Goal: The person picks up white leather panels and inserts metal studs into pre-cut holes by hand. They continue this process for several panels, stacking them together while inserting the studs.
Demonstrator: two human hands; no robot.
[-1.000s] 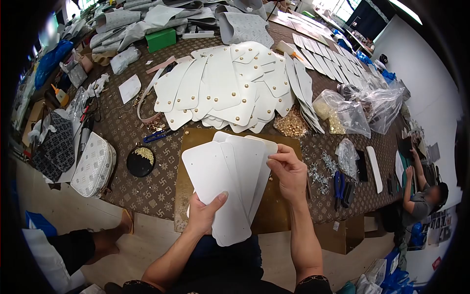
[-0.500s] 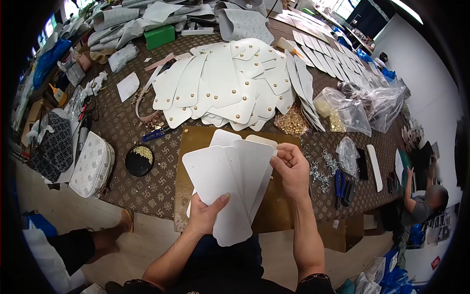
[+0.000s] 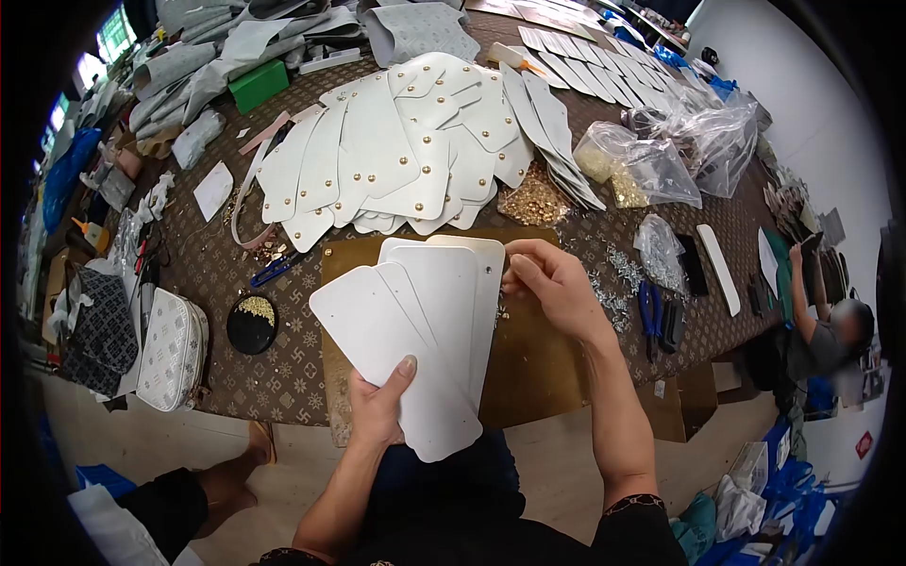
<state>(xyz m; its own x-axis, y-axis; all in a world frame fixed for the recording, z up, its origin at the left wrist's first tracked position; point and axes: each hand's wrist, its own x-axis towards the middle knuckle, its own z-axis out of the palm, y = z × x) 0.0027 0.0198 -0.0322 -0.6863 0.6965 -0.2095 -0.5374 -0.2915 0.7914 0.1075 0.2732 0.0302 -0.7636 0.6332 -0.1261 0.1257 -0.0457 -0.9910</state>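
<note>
My left hand (image 3: pixel 382 404) grips a fan of several white leather-like panels (image 3: pixel 429 354) with rounded corners, its thumb pressed on the front one. Small holes show near the panels' ends. The rearmost panel has a cream edge and a small dark spot (image 3: pixel 488 270) near its top right corner. Beside that corner is my right hand (image 3: pixel 559 291), its fingers curled and thumb against the forefinger; whether something small is pinched there I cannot make out. Below both hands lies a brown-gold board (image 3: pixel 543 368) at the table's front edge.
Behind the board spreads a pile of white panels with gold studs (image 3: pixel 377 151). Loose gold studs (image 3: pixel 536 196) lie right of it, silvery bits (image 3: pixel 613 292) farther right, near blue-handled pliers (image 3: pixel 649 309). A round black dish (image 3: pixel 251 332) stands left. Another person (image 3: pixel 821 330) is at the right.
The view has shifted, and the fan of panels is spread differently. My right fingers have moved off the rear panel's top corner to just beside its edge, and the dark spot is now visible.
</note>
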